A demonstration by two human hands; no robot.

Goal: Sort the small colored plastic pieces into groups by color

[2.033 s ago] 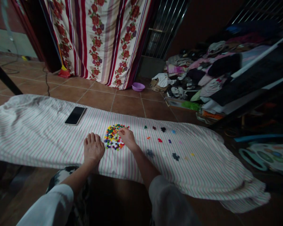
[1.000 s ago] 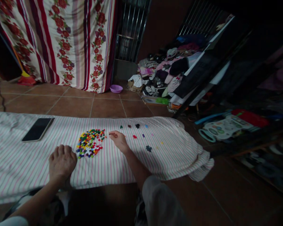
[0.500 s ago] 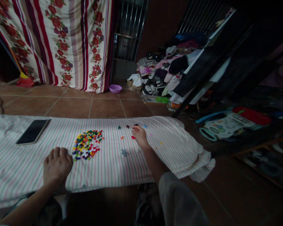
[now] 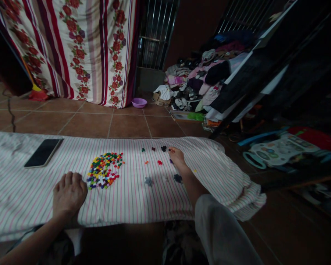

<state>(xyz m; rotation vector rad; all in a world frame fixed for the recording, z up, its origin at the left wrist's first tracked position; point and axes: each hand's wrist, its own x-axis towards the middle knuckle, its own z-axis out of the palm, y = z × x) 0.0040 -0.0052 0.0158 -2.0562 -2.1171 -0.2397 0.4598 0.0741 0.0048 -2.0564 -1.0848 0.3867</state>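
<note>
My left hand lies palm down on the striped cloth, fingers stretched forward, beside a heap of small coloured cubes. My right hand is over the cloth with thumb and fingertips together; a small dark spot shows at the tips, too small to name. Just left of it sits a cluster of black cubes. Around it are small groups of green cubes, dark red cubes, orange cubes, red cubes, grey cubes and dark grey cubes, the last partly by my forearm.
A phone lies on the cloth at the left. Beyond the table are a tiled floor, a purple basin, a flowered curtain and a heap of clothes. A toy panel stands at the right.
My right hand has moved right, away from the black cluster, which now shows fully. The dark grey cluster has come out from behind my forearm. My left hand stays in place; the view has shifted slightly.
</note>
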